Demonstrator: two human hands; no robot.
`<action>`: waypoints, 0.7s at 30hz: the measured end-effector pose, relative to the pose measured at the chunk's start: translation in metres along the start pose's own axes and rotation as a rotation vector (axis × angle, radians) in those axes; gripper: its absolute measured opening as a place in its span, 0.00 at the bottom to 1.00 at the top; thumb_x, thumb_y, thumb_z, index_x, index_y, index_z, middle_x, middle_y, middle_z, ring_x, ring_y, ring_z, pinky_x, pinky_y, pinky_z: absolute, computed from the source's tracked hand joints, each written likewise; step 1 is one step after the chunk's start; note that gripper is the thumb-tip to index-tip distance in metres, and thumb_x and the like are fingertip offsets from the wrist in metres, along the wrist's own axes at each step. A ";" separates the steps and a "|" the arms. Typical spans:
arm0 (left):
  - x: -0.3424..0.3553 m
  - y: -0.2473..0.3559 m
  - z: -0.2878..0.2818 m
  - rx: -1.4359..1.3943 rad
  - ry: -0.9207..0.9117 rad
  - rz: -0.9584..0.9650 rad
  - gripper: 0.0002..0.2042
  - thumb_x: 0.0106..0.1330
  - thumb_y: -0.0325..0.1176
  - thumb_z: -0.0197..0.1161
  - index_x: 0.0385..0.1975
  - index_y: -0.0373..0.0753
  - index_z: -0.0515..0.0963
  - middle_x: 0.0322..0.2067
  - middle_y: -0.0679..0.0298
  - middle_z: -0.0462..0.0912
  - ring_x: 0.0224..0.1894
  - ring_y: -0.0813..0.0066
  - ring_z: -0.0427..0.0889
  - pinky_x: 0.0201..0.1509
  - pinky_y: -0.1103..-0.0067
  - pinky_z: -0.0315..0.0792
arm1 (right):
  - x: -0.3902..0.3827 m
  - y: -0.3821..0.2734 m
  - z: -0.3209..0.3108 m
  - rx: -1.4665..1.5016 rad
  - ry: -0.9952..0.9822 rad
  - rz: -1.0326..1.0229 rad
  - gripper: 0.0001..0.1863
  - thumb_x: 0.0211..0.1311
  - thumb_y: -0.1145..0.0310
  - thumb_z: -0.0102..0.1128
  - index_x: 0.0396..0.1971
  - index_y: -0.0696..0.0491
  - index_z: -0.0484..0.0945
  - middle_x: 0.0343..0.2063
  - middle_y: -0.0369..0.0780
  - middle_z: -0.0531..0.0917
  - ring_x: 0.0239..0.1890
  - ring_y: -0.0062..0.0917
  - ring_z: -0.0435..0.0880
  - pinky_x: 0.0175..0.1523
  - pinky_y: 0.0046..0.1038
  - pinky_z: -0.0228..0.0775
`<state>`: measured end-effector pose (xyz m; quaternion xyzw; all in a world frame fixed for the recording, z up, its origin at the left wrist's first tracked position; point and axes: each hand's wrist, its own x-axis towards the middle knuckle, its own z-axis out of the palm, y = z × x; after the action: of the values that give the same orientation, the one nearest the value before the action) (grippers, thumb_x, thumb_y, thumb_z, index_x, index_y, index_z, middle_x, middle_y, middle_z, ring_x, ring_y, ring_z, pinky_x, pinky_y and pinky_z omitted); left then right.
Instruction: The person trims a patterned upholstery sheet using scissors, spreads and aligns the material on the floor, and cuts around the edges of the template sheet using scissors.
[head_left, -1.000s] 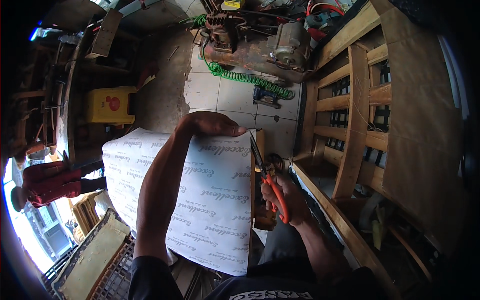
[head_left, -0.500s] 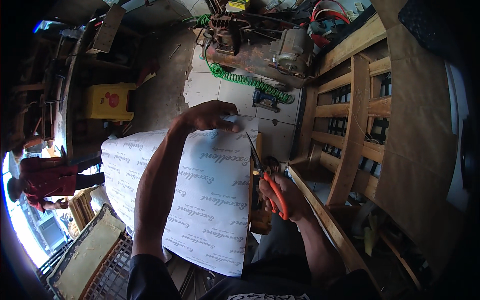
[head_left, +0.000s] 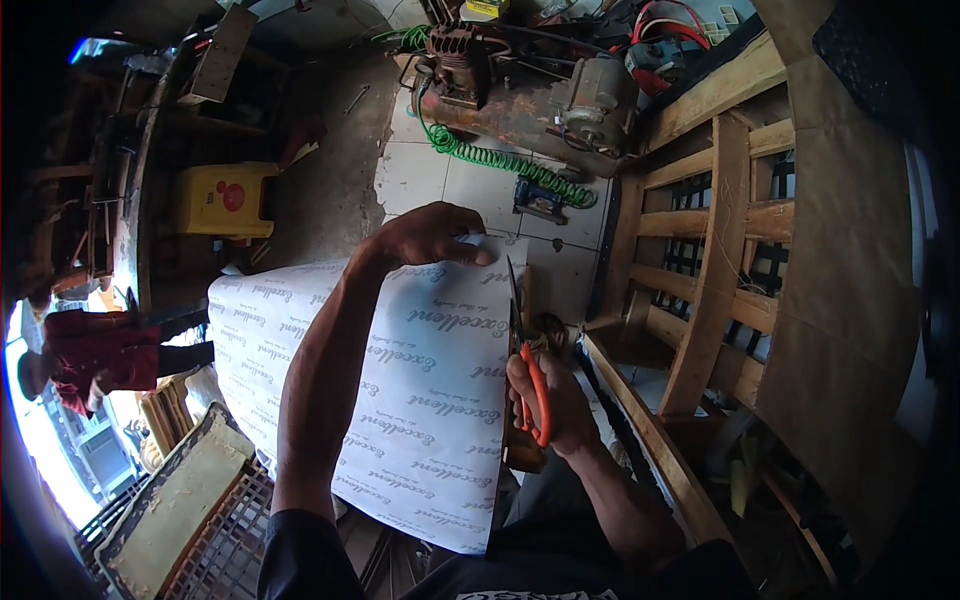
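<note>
A large white sheet (head_left: 430, 400) with grey script printed in rows spreads in front of me, its far right corner near both hands. My left hand (head_left: 435, 236) reaches across it and pinches the far edge, thumb on top and fingers curled over. In my right hand (head_left: 565, 405) is a pair of scissors with orange handles (head_left: 538, 385). Their dark blades point away from me along the sheet's right edge, with the tip close to my left thumb. Whether the blades bite into the sheet I cannot tell.
A rusty air compressor (head_left: 500, 120) stands beyond, with a coiled green hose (head_left: 490, 155) and a blue air tool (head_left: 540, 200). On the right leans a wooden frame (head_left: 705, 270). A yellow plastic stool (head_left: 225, 200) sits left; a person in red (head_left: 100, 350) is at far left.
The scissors have swung more upright and their handles have come closer together. My left hand keeps its hold on the sheet. The whole view has shifted slightly.
</note>
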<state>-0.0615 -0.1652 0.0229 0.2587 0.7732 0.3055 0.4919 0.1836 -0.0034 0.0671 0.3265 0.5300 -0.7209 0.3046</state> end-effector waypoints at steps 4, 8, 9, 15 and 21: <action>-0.001 -0.002 0.001 -0.018 0.011 0.000 0.31 0.58 0.51 0.71 0.55 0.34 0.78 0.48 0.51 0.84 0.53 0.60 0.81 0.60 0.69 0.69 | 0.002 0.005 0.010 -0.007 0.085 -0.030 0.27 0.61 0.46 0.68 0.36 0.59 0.76 0.18 0.33 0.76 0.19 0.12 0.75 0.25 0.19 0.69; -0.001 -0.002 0.001 -0.036 0.020 0.014 0.31 0.58 0.52 0.71 0.54 0.33 0.78 0.47 0.51 0.84 0.52 0.61 0.81 0.59 0.69 0.70 | 0.001 0.011 0.009 -0.010 0.108 -0.049 0.26 0.61 0.46 0.69 0.34 0.58 0.76 0.18 0.33 0.77 0.18 0.13 0.75 0.25 0.19 0.68; -0.001 -0.002 0.000 -0.022 0.023 0.014 0.31 0.58 0.52 0.71 0.54 0.33 0.78 0.47 0.51 0.84 0.52 0.61 0.81 0.60 0.69 0.70 | 0.000 0.013 0.007 -0.033 0.087 -0.048 0.26 0.61 0.47 0.69 0.35 0.58 0.76 0.19 0.33 0.77 0.20 0.13 0.75 0.26 0.19 0.69; -0.003 -0.002 -0.001 -0.021 0.009 0.001 0.30 0.59 0.52 0.71 0.52 0.33 0.78 0.47 0.51 0.84 0.52 0.61 0.81 0.59 0.70 0.70 | -0.005 0.015 -0.020 -0.177 0.002 -0.148 0.26 0.62 0.47 0.67 0.36 0.59 0.76 0.23 0.33 0.78 0.26 0.13 0.73 0.34 0.21 0.68; -0.004 0.000 0.000 -0.046 0.031 0.021 0.30 0.58 0.53 0.71 0.51 0.33 0.79 0.46 0.52 0.84 0.51 0.61 0.81 0.58 0.69 0.71 | -0.001 0.002 -0.040 -0.261 -0.108 -0.047 0.30 0.63 0.43 0.64 0.42 0.60 0.75 0.26 0.33 0.79 0.27 0.13 0.74 0.35 0.21 0.70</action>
<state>-0.0602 -0.1676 0.0251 0.2507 0.7706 0.3324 0.4825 0.1916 0.0344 0.0583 0.2325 0.6097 -0.6692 0.3555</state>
